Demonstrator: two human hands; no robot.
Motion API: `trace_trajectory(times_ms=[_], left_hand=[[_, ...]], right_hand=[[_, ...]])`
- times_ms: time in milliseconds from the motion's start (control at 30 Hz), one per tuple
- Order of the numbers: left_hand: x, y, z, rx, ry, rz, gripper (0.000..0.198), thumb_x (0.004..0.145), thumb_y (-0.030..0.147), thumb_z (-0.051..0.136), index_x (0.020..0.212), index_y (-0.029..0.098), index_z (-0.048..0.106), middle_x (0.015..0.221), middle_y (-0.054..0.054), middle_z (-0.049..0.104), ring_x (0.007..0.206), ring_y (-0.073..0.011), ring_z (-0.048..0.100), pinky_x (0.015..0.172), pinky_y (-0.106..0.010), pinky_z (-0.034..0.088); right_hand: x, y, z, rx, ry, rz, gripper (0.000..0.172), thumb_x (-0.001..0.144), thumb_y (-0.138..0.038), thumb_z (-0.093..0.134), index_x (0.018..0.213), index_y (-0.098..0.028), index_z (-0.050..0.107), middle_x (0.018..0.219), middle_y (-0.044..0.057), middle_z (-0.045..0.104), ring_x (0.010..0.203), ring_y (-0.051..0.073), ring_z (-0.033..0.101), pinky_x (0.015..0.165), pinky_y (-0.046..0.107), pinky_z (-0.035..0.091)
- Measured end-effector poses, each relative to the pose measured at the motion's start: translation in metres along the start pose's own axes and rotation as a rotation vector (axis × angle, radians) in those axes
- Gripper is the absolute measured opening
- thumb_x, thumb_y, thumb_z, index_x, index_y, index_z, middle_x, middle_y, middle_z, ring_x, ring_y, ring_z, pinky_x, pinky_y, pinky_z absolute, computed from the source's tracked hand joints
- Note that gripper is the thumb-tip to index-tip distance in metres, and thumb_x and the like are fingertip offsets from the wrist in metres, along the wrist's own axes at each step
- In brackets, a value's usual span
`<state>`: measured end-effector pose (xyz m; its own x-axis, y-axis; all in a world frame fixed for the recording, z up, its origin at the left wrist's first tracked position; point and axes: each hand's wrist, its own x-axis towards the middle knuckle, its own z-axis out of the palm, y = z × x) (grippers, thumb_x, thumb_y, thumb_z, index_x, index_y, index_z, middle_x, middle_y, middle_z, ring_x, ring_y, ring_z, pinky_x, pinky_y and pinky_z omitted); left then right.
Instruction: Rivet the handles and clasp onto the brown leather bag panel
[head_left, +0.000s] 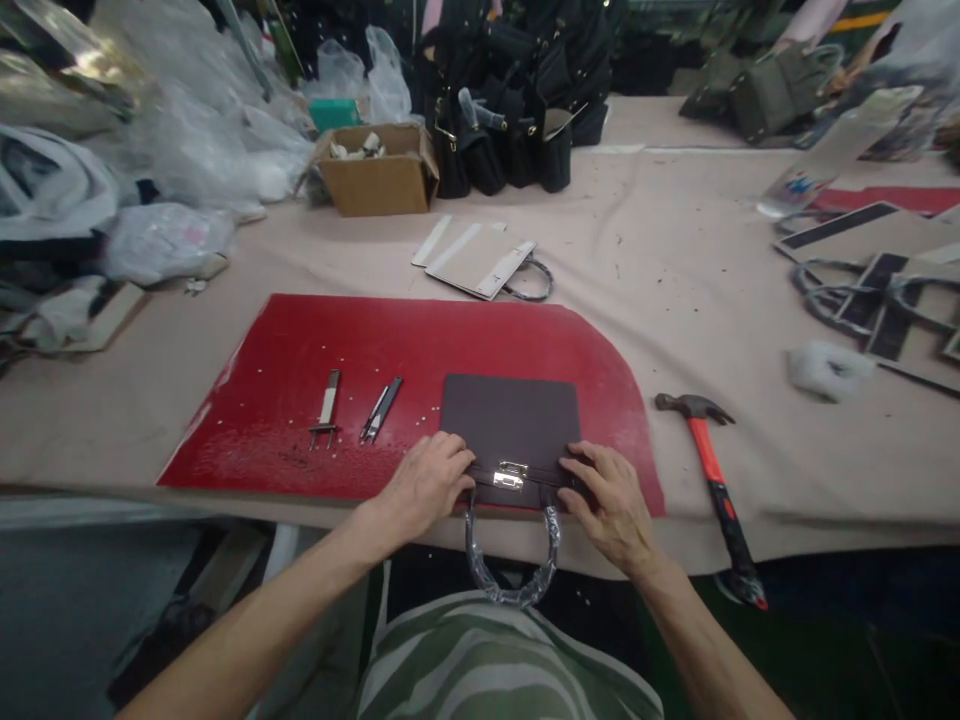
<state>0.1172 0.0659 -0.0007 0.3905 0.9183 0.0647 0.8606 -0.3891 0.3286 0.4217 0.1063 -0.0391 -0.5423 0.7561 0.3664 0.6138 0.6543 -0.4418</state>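
A dark brown handbag (510,425) lies flat on a red mat (300,340) at the table's near edge. Its silver clasp (510,476) faces me and its plastic-wrapped handle (512,570) hangs over the edge. My left hand (429,484) grips the bag's near left edge beside the clasp, fingers curled onto it. On the near right edge my right hand (609,502) presses down, fingers bent over the strap. Both hands flank the clasp without covering it.
Two small metal tools (327,408) (380,410) lie on the mat to the left. A red-handled hammer (712,480) rests to the right. A cardboard box (379,170), black bags (510,100), flat bag panels (480,262) and plastic wrapping (187,140) sit farther back.
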Motion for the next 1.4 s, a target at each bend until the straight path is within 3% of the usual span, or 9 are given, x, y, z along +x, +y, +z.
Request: trace_trajectory(times_ms=[133,300,433,533,633,833,967,1100,1400], left_hand=[[0.001,0.003,0.004,0.160,-0.097,0.163,0.011,0.095,0.015,0.051,0.096,0.015,0.062,0.093,-0.008,0.058,0.085,-0.0255,0.051,0.074,-0.040,0.048],[-0.004,0.000,0.002,0.280,-0.131,0.291,0.023,0.086,0.002,0.046,0.101,0.011,0.061,0.096,-0.012,0.057,0.085,-0.0266,0.049,0.073,-0.041,0.049],[-0.014,-0.006,0.012,0.159,0.010,0.296,0.028,0.085,-0.001,0.042,0.100,0.012,0.062,0.102,-0.013,0.059,0.091,-0.0248,0.051,0.081,-0.039,0.052],[-0.022,-0.014,0.021,0.018,0.149,0.297,0.032,0.084,-0.004,0.040,0.098,0.013,0.063,0.104,-0.012,0.061,0.101,-0.0234,0.053,0.088,-0.036,0.052],[-0.026,-0.020,0.027,-0.080,0.225,0.290,0.035,0.085,-0.004,0.039,0.098,0.014,0.065,0.103,-0.010,0.063,0.103,-0.0212,0.054,0.090,-0.034,0.053],[-0.028,-0.026,0.031,-0.165,0.210,0.284,0.033,0.085,-0.002,0.041,0.091,0.017,0.067,0.101,-0.008,0.063,0.100,-0.0191,0.056,0.094,-0.037,0.053],[-0.030,-0.021,0.032,-0.108,0.246,0.284,0.035,0.085,-0.002,0.041,0.099,0.016,0.067,0.106,-0.010,0.063,0.105,-0.0207,0.056,0.099,-0.043,0.053],[-0.033,-0.008,0.039,-0.072,0.327,0.227,0.035,0.087,0.002,0.043,0.108,0.016,0.067,0.110,-0.012,0.063,0.112,-0.0230,0.057,0.103,-0.049,0.053],[-0.020,0.044,0.074,-0.139,0.431,0.235,0.038,0.089,0.000,0.043,0.119,0.015,0.059,0.117,-0.012,0.064,0.123,-0.0251,0.055,0.106,-0.050,0.053]], right_hand=[[-0.002,0.002,0.000,0.032,0.006,-0.002,0.024,0.102,-0.031,0.051,0.119,-0.018,0.061,0.131,0.013,0.052,0.121,0.033,0.047,0.101,0.056,0.037],[0.004,-0.008,-0.006,-0.012,-0.045,-0.043,0.020,0.100,-0.021,0.051,0.114,-0.017,0.064,0.123,0.013,0.055,0.116,0.033,0.047,0.098,0.054,0.038],[0.014,-0.017,-0.010,-0.120,-0.222,-0.141,0.031,0.093,-0.007,0.049,0.119,-0.015,0.062,0.109,0.013,0.057,0.096,0.029,0.048,0.089,0.048,0.043],[0.017,-0.016,-0.009,-0.119,-0.300,-0.204,0.041,0.084,0.002,0.045,0.118,-0.013,0.061,0.107,0.014,0.056,0.093,0.029,0.047,0.083,0.044,0.046],[0.016,-0.009,-0.008,0.014,-0.244,-0.251,0.036,0.084,0.001,0.041,0.108,-0.016,0.062,0.107,0.012,0.056,0.095,0.028,0.048,0.089,0.046,0.045],[0.013,0.000,-0.008,0.301,-0.143,-0.264,0.030,0.090,-0.003,0.035,0.086,-0.019,0.060,0.095,0.008,0.058,0.090,0.024,0.051,0.097,0.050,0.042],[0.010,-0.002,-0.008,0.328,-0.095,-0.261,0.030,0.094,-0.005,0.036,0.098,-0.019,0.062,0.100,0.008,0.059,0.094,0.024,0.053,0.100,0.053,0.040],[0.004,-0.006,-0.006,0.361,-0.023,-0.214,0.026,0.097,-0.010,0.041,0.108,-0.020,0.062,0.108,0.008,0.061,0.102,0.025,0.056,0.100,0.052,0.040],[-0.027,-0.006,-0.017,0.254,0.186,0.056,0.012,0.095,-0.025,0.055,0.101,-0.020,0.065,0.109,0.010,0.063,0.104,0.029,0.057,0.096,0.051,0.042]])
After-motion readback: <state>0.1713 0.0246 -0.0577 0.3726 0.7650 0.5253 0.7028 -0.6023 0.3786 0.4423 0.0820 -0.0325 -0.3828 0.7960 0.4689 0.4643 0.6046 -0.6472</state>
